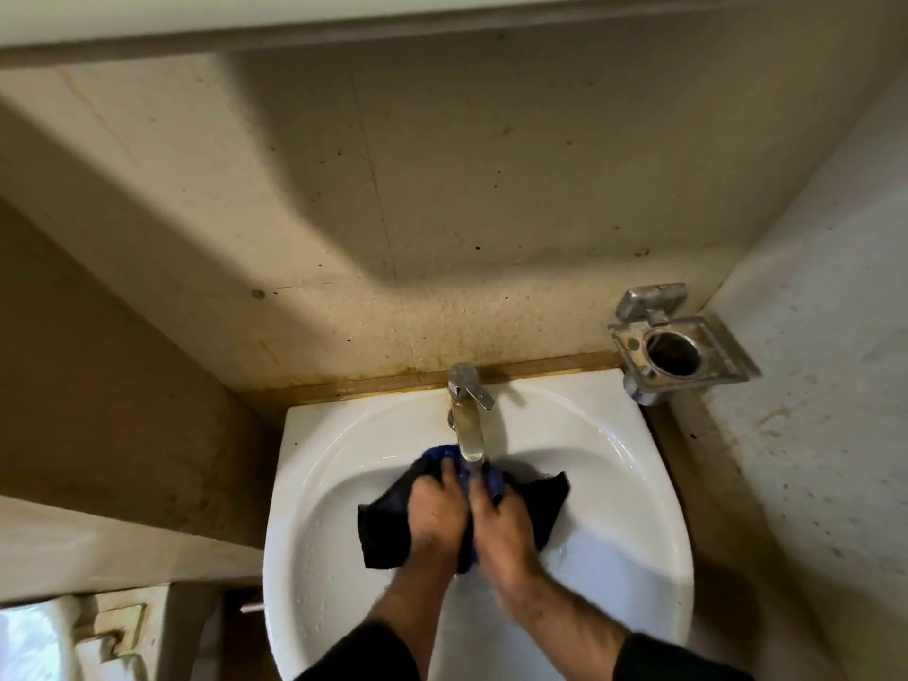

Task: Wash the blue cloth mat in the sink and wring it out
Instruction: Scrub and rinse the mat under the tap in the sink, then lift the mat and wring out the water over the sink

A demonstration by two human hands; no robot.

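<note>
Both hands, the left hand (pixel 435 513) and right hand (pixel 501 521), close around the bunched blue cloth mat (pixel 540 503) mid-sink (pixel 314 484), directly under the tap (pixel 467 415) at 12 o'clock, likely so water soaks it.

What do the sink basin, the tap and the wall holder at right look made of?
Sink: glossy white glazed ceramic, judging by its sharp highlights. Tap: chromed metal, reflective but tarnished yellowish along the spout. Holder: dull, spotted metal, probably chrome-plated; finish worn.
</note>
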